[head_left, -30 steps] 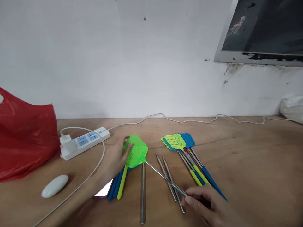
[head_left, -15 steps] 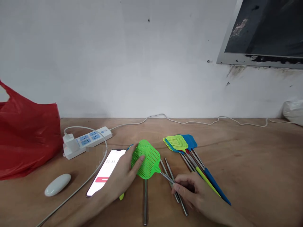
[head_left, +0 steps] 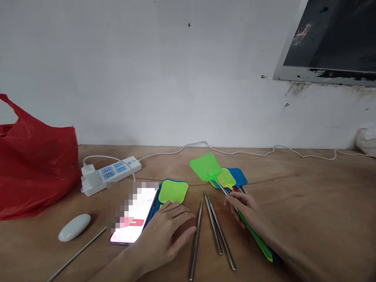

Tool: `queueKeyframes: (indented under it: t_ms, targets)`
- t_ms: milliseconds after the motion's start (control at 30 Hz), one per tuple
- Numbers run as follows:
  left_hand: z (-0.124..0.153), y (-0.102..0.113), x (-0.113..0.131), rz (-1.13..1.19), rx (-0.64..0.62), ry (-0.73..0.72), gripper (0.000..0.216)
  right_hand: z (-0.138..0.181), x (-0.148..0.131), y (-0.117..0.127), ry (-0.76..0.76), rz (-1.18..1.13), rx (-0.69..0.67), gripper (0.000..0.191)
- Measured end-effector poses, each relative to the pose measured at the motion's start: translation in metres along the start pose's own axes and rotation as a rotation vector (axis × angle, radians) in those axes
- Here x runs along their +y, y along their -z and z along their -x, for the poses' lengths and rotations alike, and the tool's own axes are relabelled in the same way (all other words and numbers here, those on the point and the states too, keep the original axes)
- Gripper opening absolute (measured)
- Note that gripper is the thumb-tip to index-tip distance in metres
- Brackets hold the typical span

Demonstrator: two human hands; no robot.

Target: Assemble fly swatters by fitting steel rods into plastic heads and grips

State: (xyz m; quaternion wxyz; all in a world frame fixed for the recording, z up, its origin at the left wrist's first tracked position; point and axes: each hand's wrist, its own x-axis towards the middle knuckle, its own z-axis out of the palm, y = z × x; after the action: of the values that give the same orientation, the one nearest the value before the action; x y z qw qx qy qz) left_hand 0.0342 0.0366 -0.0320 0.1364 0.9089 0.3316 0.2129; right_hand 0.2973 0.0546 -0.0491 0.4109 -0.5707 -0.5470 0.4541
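My right hand point(head_left: 245, 209) is closed around the metal shaft of a bright green fly swatter point(head_left: 207, 167). Its mesh head tilts up over a pile of swatters with a yellow-green head point(head_left: 226, 178) and a blue head point(head_left: 237, 177). A green grip point(head_left: 260, 243) extends below that hand. My left hand point(head_left: 169, 233) has its fingers apart and nothing visible in them. It hovers over or rests on loose swatter parts: a yellow-green mesh head point(head_left: 173, 190) with blue pieces beneath. Three bare metal rods, one a nearer rod point(head_left: 196, 241), lie between my hands.
A phone point(head_left: 138, 219), partly pixelated, lies left of the loose heads. Farther left are a white power strip point(head_left: 116, 172) with a plugged-in charger, a white mouse-shaped object point(head_left: 75, 227) and a red plastic bag point(head_left: 38, 164). A cable point(head_left: 235, 151) runs along the wall.
The green swatter has moved right, over the pile, and now shows a green grip on its shaft. My left hand has let go of its head. One rod now lies tilted differently.
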Motion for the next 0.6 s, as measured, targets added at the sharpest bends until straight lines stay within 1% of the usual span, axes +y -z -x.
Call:
queueKeyframes:
  t_ms: [100, 233, 333, 467, 533, 600]
  targets:
    - [0.000, 0.000, 0.000, 0.000, -0.029, 0.017, 0.020, 0.002, 0.002, 0.001, 0.008, 0.000, 0.009, 0.044]
    - [0.000, -0.004, -0.003, -0.021, -0.056, 0.005, 0.021, 0.002, 0.000, 0.003, -0.018, 0.029, 0.015, 0.045]
    - [0.001, -0.007, -0.005, -0.040, -0.071, -0.008, 0.021, 0.000, 0.003, 0.005, 0.047, 0.105, 0.058, 0.043]
    - [0.001, -0.007, -0.005, -0.067, -0.087, -0.004, 0.023, -0.002, 0.012, 0.008, 0.224, 0.350, 0.191, 0.034]
    - [0.001, -0.006, -0.004, -0.076, -0.083, -0.002, 0.025, -0.002, 0.017, 0.009, 0.275, 0.508, 0.238, 0.031]
    - [0.001, -0.006, -0.004, -0.076, -0.076, -0.005, 0.025, -0.002, 0.021, 0.009, 0.315, 0.661, 0.254, 0.027]
